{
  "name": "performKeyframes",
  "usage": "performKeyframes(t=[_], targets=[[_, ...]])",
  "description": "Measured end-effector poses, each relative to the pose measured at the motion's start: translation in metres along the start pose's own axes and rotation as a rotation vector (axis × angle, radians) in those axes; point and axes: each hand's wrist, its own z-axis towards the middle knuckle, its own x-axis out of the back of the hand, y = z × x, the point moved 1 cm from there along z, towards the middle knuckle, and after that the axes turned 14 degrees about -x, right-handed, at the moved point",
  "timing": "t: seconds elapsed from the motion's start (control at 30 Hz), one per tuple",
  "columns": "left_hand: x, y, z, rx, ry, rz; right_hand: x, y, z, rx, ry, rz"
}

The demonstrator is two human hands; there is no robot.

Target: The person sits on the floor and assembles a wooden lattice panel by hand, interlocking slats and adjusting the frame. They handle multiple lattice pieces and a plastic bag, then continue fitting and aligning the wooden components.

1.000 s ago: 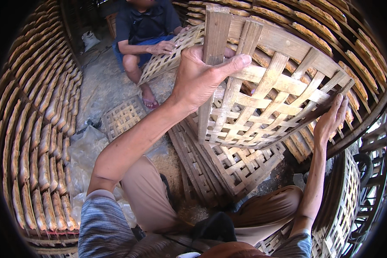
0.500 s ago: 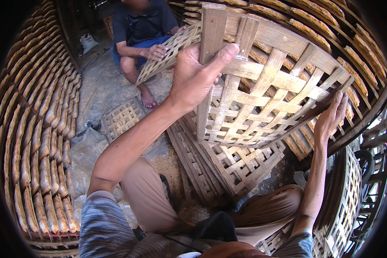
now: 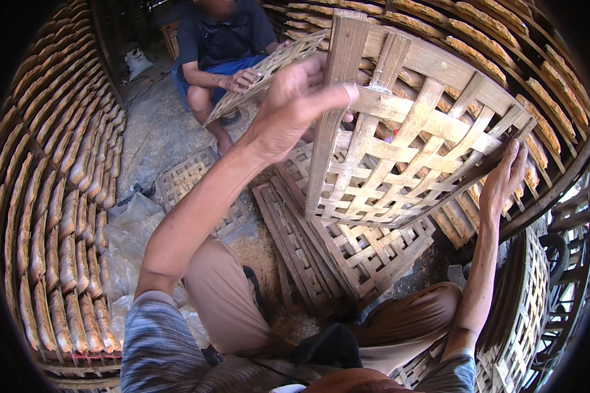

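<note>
A woven bamboo tray (image 3: pixel 410 134) with a wooden frame stands tilted up in front of me, over a stack of similar trays (image 3: pixel 373 252). Around its left frame bar is my left hand (image 3: pixel 295 108), thumb across the front and fingers partly hidden behind the wood. My right hand (image 3: pixel 505 171) grips the tray's right edge, its fingers along the frame and its thumb out of sight. Small white bits cling to the tray near my left thumb.
Racks of brown-edged slabs line the left (image 3: pixel 59 242) and far right (image 3: pixel 491 39). Across from me sits a person (image 3: pixel 219 46) holding another woven panel (image 3: pixel 269 75). A woven panel (image 3: pixel 203 187) and clear plastic sheeting (image 3: pixel 134 229) lie on the floor. More trays (image 3: pixel 524 295) stand at my right.
The tray's left side has shifted slightly right. My left hand has slid lower on its bar, with the thumb straighter. The other person's panel has turned more edge-on.
</note>
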Motion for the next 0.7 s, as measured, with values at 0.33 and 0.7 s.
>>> performKeyframes(t=[0.33, 0.7], targets=[[-0.001, -0.006, -0.009, -0.111, -0.047, 0.381, 0.007, 0.005, 0.001, -0.045, -0.065, -0.007], [-0.007, -0.011, -0.003, -0.134, 0.072, 0.08, 0.004, -0.004, -0.004, -0.031, -0.036, -0.008]])
